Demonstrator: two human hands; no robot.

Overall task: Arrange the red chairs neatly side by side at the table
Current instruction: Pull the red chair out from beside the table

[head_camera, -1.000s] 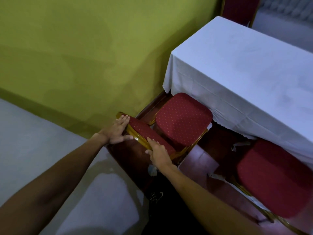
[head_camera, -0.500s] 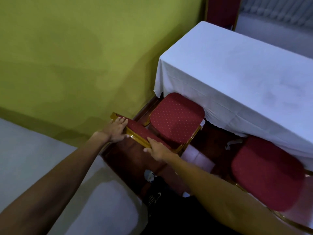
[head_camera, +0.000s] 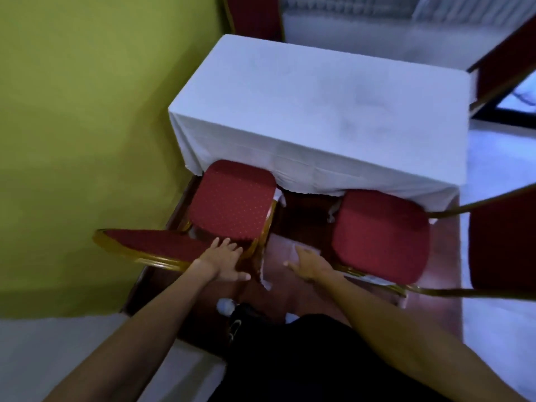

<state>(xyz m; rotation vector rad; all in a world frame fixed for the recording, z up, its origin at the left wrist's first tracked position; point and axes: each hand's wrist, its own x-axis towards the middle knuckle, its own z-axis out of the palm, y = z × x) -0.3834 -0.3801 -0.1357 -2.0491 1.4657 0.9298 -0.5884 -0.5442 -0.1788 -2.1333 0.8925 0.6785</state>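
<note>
1. Now the left hand (head_camera: 223, 261) lies flat, fingers spread, on the left red chair (head_camera: 232, 204) backrest – its seat tucked under the table (head_camera: 319, 111).
2. Right hand (head_camera: 307, 265) hovers unclenched, holding nothing, beside the right red chair (head_camera: 380, 236) – also at the table.

a yellow-green wall (head_camera: 87, 126) fills the left side. below it lies pale floor (head_camera: 43, 352), and dark red-brown flooring (head_camera: 290, 227) runs under the furniture. a dark shoe (head_camera: 240, 317) with a white toe stands there, beside black clothing (head_camera: 304, 358) (the wearer's own).
</note>
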